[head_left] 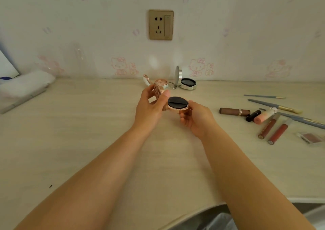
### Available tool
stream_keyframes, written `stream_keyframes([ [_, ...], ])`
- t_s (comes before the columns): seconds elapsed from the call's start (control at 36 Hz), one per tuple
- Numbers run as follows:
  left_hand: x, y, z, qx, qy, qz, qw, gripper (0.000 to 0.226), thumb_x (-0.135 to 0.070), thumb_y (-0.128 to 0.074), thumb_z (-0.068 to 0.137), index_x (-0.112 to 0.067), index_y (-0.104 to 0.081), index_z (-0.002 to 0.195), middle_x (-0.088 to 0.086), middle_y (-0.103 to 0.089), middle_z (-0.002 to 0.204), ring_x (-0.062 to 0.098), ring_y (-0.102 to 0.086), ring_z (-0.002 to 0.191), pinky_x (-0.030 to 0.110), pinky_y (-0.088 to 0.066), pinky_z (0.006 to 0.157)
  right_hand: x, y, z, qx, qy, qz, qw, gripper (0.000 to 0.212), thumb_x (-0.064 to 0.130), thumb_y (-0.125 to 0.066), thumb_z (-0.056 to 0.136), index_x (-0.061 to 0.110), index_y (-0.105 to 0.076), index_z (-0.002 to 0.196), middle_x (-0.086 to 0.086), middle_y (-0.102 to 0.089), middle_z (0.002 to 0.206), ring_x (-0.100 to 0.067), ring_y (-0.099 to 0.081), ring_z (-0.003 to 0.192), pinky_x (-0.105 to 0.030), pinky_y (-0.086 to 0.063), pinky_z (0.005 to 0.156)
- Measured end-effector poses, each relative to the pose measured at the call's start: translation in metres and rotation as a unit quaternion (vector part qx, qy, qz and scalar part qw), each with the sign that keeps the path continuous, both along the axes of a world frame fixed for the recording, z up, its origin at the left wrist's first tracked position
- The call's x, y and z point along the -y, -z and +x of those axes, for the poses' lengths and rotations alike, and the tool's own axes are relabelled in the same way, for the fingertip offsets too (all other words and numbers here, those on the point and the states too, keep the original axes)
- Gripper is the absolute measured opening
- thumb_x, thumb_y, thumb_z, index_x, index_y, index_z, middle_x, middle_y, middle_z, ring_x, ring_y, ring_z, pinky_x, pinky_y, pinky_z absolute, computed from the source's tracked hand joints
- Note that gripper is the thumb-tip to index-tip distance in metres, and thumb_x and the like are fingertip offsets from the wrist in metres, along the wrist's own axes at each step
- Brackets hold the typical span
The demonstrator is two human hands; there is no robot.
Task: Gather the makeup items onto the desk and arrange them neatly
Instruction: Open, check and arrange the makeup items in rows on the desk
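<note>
Both hands hold an open rose-gold cushion compact (177, 104) above the middle of the desk (88, 133). My left hand (149, 106) grips its raised lid, thumb on the rim. My right hand (195, 118) cups the base from below, and a black puff lies on top of it. Behind them, near the wall, stand an open silver compact (188, 83) with a black puff and a small open pink compact (161, 81). At the right lie a brown lipstick (234, 111), two red lip gloss tubes (277, 131), a pink tube (264, 116), blue-handled brushes (274, 104) and a blush pan (310, 138).
A white roll (26, 85) and a flat grey object lie at the far left by the wall. A wall socket (161, 25) sits above the desk. The desk's front edge curves at the bottom right, with grey clothing (219, 219) below it.
</note>
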State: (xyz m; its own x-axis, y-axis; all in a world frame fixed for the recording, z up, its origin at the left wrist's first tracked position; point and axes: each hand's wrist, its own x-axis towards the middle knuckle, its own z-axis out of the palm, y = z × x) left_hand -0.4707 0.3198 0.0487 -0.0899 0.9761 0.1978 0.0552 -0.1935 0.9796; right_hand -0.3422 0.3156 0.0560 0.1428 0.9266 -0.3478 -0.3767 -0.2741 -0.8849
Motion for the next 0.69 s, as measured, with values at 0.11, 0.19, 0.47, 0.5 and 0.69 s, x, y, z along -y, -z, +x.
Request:
stream_keyframes([
  [0.11,-0.017,-0.014,0.018,-0.007,0.029,0.012,0.999,0.043,-0.034,-0.068,0.083,-0.031,-0.048,0.121,-0.015,-0.055,0.111,-0.011,-0.064,0.079,0.035,-0.054,0.09,-0.012,-0.015,0.021,0.039,0.016,0.005,0.999,0.025,0.004,-0.039,0.095,0.002,-0.054,0.075,-0.011,-0.054,0.069,-0.014,-0.046,0.055,-0.023,-0.044,0.049],
  [0.19,-0.034,-0.023,0.037,-0.014,0.041,0.008,0.999,0.046,-0.038,-0.071,0.078,-0.034,-0.049,0.119,-0.01,-0.057,0.109,0.001,-0.066,0.084,0.037,-0.053,0.09,-0.024,-0.022,0.041,0.063,0.027,0.012,0.998,0.016,0.005,-0.04,0.095,-0.001,-0.054,0.09,-0.011,-0.053,0.07,-0.016,-0.048,0.057,-0.025,-0.044,0.052],
  [0.47,-0.086,-0.032,0.1,-0.097,0.086,-0.046,0.99,0.059,-0.053,-0.063,0.08,-0.032,-0.044,0.132,-0.01,-0.055,0.112,0.008,-0.053,0.101,0.025,-0.036,0.084,-0.06,-0.016,0.123,0.314,-0.083,0.041,0.945,0.066,0.018,-0.065,0.085,0.012,-0.032,0.142,-0.003,-0.059,0.105,-0.011,-0.06,0.08,-0.021,-0.052,0.069],
  [0.5,-0.09,-0.03,0.105,-0.103,0.092,-0.05,0.989,0.061,-0.054,-0.062,0.08,-0.031,-0.043,0.133,-0.01,-0.055,0.112,0.008,-0.053,0.101,0.026,-0.037,0.084,-0.063,-0.015,0.128,0.344,-0.085,0.046,0.934,0.069,0.02,-0.067,0.084,0.012,-0.032,0.142,-0.004,-0.058,0.109,-0.012,-0.06,0.082,-0.02,-0.051,0.068],
  [0.69,-0.118,-0.014,0.137,-0.13,0.124,-0.081,0.98,0.065,-0.052,-0.064,0.079,-0.028,-0.042,0.135,-0.004,-0.059,0.12,0.014,-0.056,0.108,0.037,-0.045,0.098,-0.086,0.0,0.159,0.555,-0.075,0.03,0.828,0.052,0.037,-0.068,0.081,0.009,-0.048,0.12,-0.002,-0.055,0.1,-0.02,-0.053,0.09,-0.029,-0.045,0.071],
])
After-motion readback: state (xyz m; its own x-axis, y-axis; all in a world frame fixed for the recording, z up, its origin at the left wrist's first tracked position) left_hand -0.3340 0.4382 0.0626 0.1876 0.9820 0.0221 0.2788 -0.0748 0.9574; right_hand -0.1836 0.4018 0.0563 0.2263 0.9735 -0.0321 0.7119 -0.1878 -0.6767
